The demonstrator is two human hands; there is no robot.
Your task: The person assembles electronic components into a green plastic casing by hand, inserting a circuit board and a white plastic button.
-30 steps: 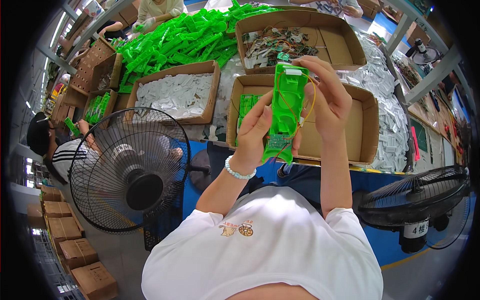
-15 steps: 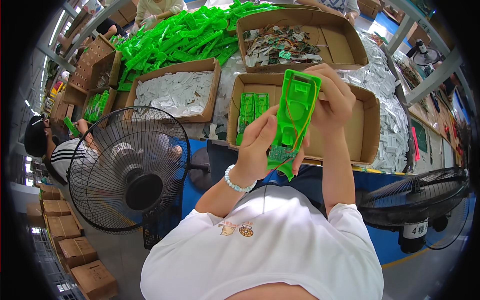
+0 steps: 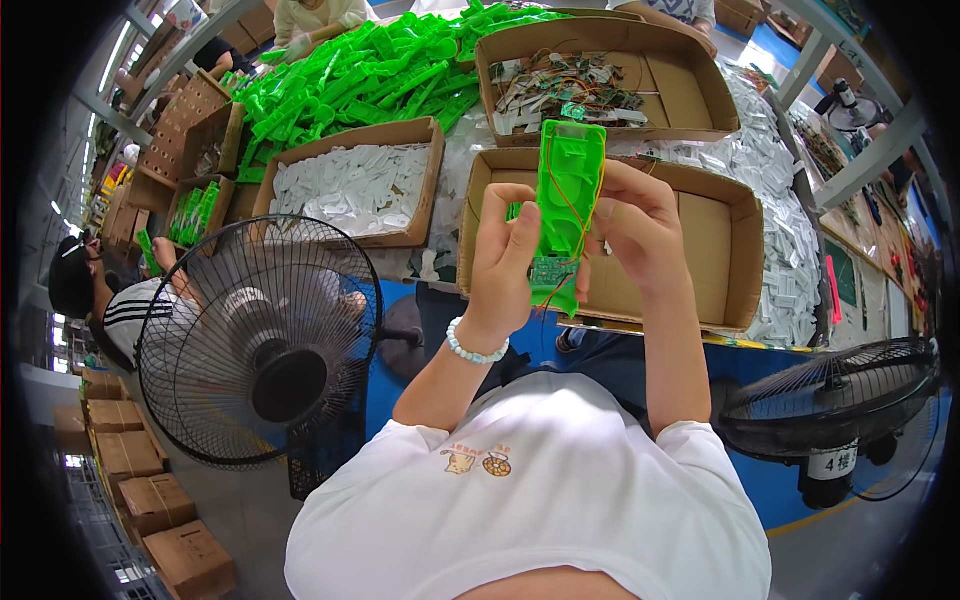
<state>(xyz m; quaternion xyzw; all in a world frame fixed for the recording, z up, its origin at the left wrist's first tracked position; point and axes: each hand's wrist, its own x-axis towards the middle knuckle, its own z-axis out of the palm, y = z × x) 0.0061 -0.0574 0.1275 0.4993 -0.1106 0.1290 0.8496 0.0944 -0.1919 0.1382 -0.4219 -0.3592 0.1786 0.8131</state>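
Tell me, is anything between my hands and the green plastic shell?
Nothing visible. Both the left hand and the right hand already grip the green plastic shell directly, holding it above the cardboard box.

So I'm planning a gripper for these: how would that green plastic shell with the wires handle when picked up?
The green shell looks stiff and probably light: it keeps its shape, held upright between the left hand and right hand. The thin wires and small circuit board inside look exposed, so likely fragile and apt to snag. The smooth plastic may be a bit slippery.
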